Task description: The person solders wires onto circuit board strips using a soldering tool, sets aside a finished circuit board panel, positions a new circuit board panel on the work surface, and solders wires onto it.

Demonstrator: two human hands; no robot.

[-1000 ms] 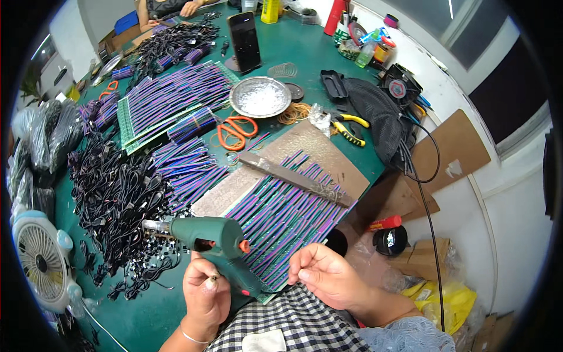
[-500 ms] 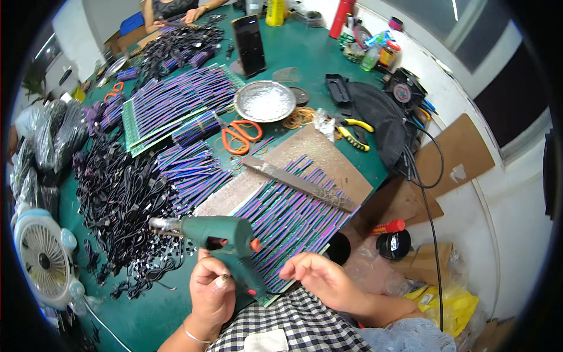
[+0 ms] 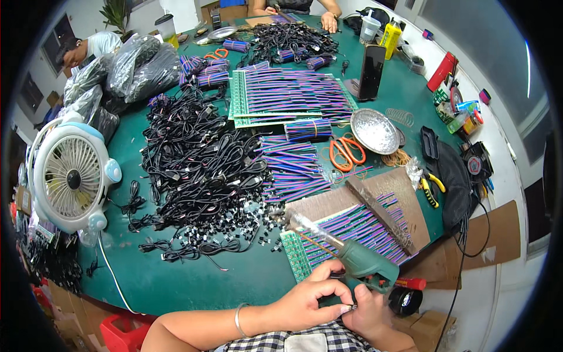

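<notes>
My left hand (image 3: 314,302) reaches in from the lower left, a metal bangle on its wrist. Its thumb and forefinger pinch something small that I cannot make out. My right hand (image 3: 368,314) meets it there, closed, with fingertips at the same spot. Just above them a green gun-shaped tool (image 3: 366,262) with a metal barrel slants up to the left; its handle is hidden behind my hands. Under the barrel lie green circuit board strips (image 3: 297,256) with rows of purple-blue wires (image 3: 363,226). A flat metal bar (image 3: 381,214) rests across the wires.
A heap of black cables (image 3: 199,158) and small connectors covers the left middle. A white fan (image 3: 73,176) stands left. Orange scissors (image 3: 346,154), a metal dish (image 3: 375,132), pliers (image 3: 433,190) and a phone (image 3: 370,73) stand beyond. Another person's hand (image 3: 329,22) rests at the far edge.
The view has swung left. My hands have come together, and the left hand has crossed to the right. The green tool now lies more tilted, its barrel over the board strips.
</notes>
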